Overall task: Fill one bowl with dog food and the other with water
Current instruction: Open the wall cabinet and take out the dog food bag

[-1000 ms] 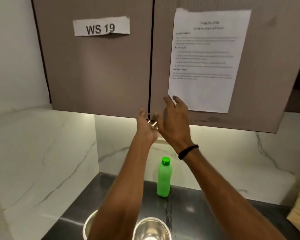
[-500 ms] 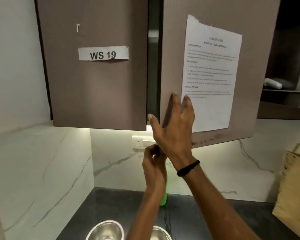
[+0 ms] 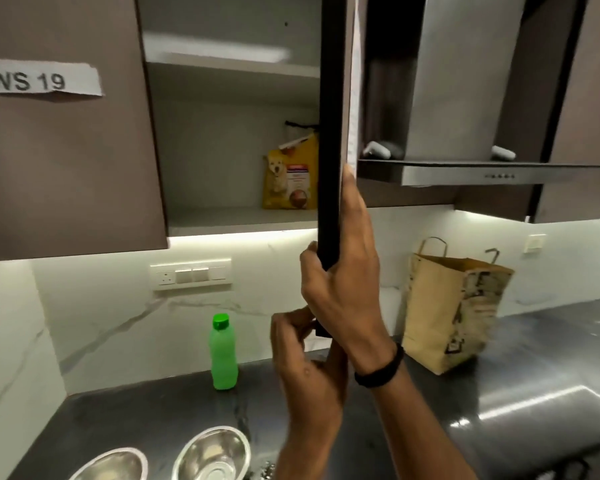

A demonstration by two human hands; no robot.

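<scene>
The right cabinet door stands swung out, seen edge-on. My right hand grips its lower edge, thumb on the inner side. My left hand is just below it, fingers curled at the door's bottom corner; what they touch is hidden. Inside, on the lower shelf, stands a yellow dog food bag with a dog picture. A green bottle with a green cap stands on the dark counter by the wall. Two steel bowls sit at the counter's front edge, both look empty.
The left cabinet door with the "WS 19" label stays closed. A brown paper bag stands on the counter to the right. A steel range hood hangs at the upper right. A switch panel is on the marble wall.
The right cabinet door has swung from closed to wide open, showing the dog food bag on the shelf. My view has shifted right. My left hand dropped below the door.
</scene>
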